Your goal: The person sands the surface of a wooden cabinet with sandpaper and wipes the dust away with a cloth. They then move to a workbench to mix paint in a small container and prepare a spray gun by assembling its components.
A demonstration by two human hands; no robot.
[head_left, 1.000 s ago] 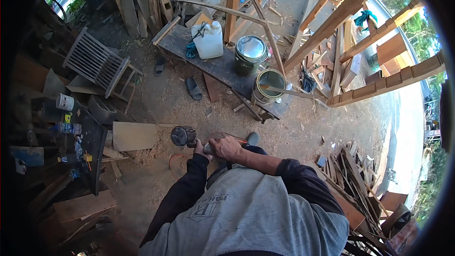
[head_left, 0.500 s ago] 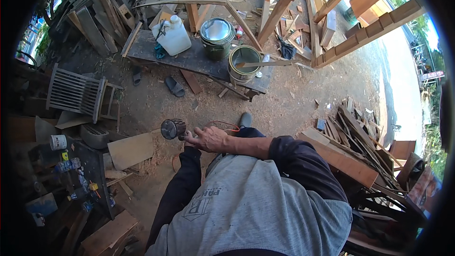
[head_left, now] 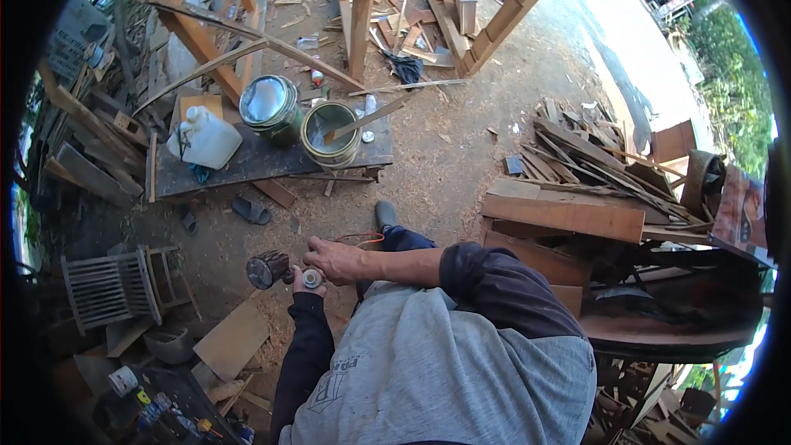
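Compared with half a second ago, the pale round end (head_left: 311, 277) of the dark canister tool (head_left: 268, 270) now shows uncovered, and the bench (head_left: 264, 164) lies farther left in my view. The tool is before my grey shirt (head_left: 437, 354), my left hand (head_left: 300, 283) wrapped round it, so that hand probably bears the weight; my right hand (head_left: 335, 260), fingers bent, is just beside, whether pinching anything I cannot tell.
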